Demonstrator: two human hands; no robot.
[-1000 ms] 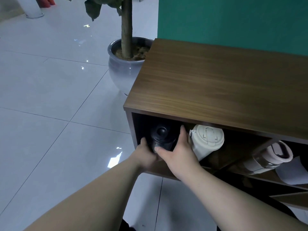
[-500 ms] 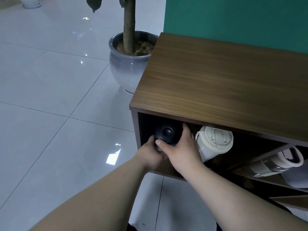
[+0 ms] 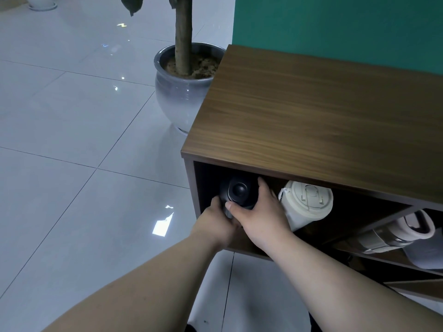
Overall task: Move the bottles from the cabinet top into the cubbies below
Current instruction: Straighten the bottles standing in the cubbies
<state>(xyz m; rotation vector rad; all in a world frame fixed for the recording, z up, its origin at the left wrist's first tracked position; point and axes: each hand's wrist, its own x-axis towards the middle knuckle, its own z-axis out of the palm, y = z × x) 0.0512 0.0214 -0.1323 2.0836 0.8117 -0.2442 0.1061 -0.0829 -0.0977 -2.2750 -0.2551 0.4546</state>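
Observation:
A black bottle (image 3: 238, 191) lies on its side in the left cubby of the wooden cabinet (image 3: 311, 121), its cap facing me. My left hand (image 3: 215, 224) grips it from below on the left. My right hand (image 3: 261, 212) wraps over it from the right, thumb under the cap. A cream bottle (image 3: 305, 203) lies right beside it in the same cubby, lid outward. In the cubby to the right, a pale pink bottle (image 3: 398, 232) with a carry loop lies on a slanted shelf. The cabinet top holds nothing.
A grey ceramic pot (image 3: 182, 97) with a tree trunk stands on the tiled floor against the cabinet's left rear corner. A green wall (image 3: 335, 25) rises behind the cabinet. A pale object (image 3: 424, 255) sits at the right edge by the pink bottle.
The black bottle has gone slightly deeper into the left cubby, with both hands following it. My view has drifted left, so the cabinet sits further right in frame.

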